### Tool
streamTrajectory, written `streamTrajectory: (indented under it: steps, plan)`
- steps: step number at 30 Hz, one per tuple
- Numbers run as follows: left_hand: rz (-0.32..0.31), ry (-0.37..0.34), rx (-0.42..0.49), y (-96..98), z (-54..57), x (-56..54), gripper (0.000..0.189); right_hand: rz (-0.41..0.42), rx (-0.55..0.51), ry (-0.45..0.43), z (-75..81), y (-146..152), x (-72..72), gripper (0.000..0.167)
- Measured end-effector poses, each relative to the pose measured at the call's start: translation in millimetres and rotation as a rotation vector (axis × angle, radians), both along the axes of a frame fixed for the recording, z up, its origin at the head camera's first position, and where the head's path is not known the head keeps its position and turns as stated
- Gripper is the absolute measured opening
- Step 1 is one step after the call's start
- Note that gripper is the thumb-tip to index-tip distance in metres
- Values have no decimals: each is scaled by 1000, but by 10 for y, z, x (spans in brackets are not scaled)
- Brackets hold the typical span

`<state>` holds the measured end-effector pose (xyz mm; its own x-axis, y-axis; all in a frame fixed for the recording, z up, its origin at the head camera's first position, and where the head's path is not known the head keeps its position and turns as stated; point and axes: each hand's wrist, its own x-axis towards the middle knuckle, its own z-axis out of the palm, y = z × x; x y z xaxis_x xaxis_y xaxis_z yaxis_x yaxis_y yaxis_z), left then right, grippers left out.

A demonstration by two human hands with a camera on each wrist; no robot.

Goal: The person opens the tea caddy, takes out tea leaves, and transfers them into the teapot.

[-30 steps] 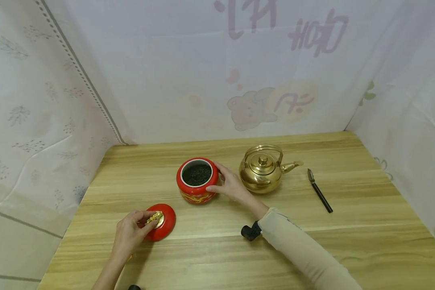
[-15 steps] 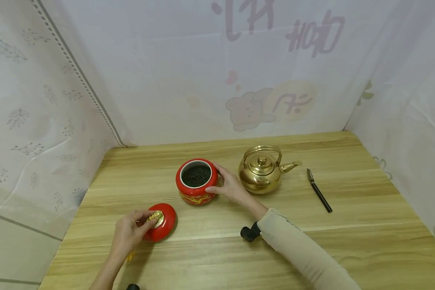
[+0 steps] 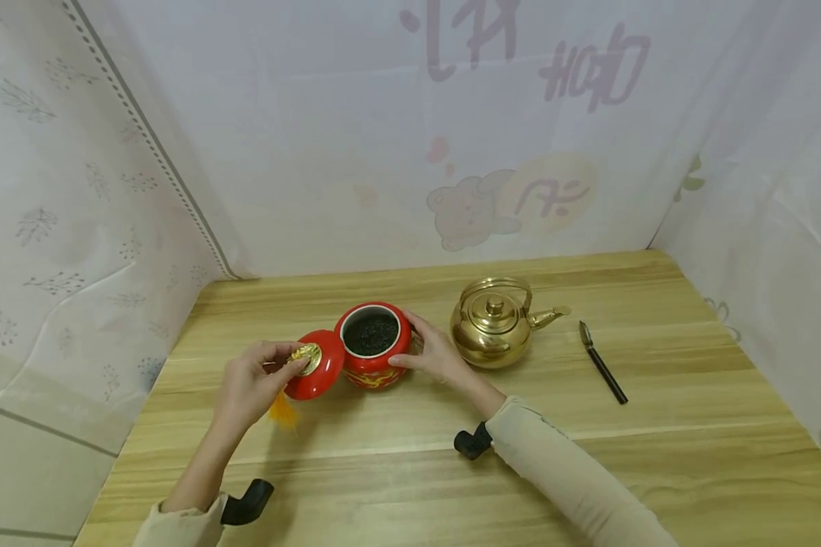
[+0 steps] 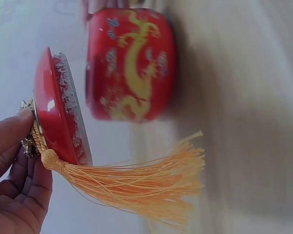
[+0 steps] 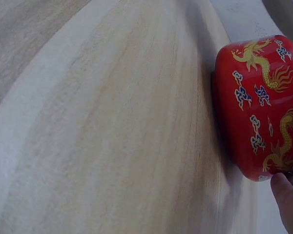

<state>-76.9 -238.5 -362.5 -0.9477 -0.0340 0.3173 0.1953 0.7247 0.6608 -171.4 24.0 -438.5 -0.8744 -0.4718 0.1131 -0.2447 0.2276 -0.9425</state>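
Note:
My left hand (image 3: 249,384) pinches the gold knob of a red lid (image 3: 325,372) between thumb and fingers, holding it up off the table just left of a red jar (image 3: 372,378). An orange tassel (image 4: 141,187) hangs from the knob. In the left wrist view the lid (image 4: 53,112) shows a whitish, ragged-looking rim on its underside. Dark loose leaves, like tea (image 3: 372,334), lie inside the uncovered jar, whose wall (image 5: 259,105) carries gold dragons. On the jar's right side, my right hand (image 3: 439,355) grips it, thumb in front and fingers behind.
A brass teapot (image 3: 492,338) stands right of the jar, close to my right hand, its spout pointing right. Further right lies a slim tool (image 3: 605,372) with a black handle and pointed metal tip. Patterned cloth (image 3: 328,152) surrounds the wooden table (image 3: 410,494) behind and at both sides.
The lid has risen from the table with my left hand, moving forward and right towards the jar, and its tassel now hangs free. My right hand stays on the jar.

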Motion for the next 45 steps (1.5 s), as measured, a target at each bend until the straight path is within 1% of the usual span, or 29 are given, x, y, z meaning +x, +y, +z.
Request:
streamTrajectory:
  steps: [4, 8, 13, 16, 22, 28, 35, 45]
  plan:
    - [-44, -14, 20, 119, 89, -188, 17, -6, -6, 1, 6, 7, 10, 88]
    - [-84, -24, 34, 240, 137, -346, 17, -3, -15, -1, 9, 7, 20, 88]
    - [-108, -33, 11, 350, 155, -496, 19, 1, -28, -12, 20, 2, 36, 87]
    - [-119, -39, -10, 397, 147, -561, 19, 4, -37, -16, 38, 1, 47, 87]
    - [-138, -49, -38, 481, 119, -635, 20, 1, -44, -44, 42, -1, 47, 87]
    - [-154, -55, -55, 546, 111, -681, 18, 8, -33, -41, 25, 2, 35, 88]
    - [-142, -81, -62, 608, 100, -710, 18, 9, -40, -39, 2, -1, 21, 88]
    - [-133, -92, -81, 630, 65, -743, 18, 14, -53, -40, 8, -3, 22, 89]
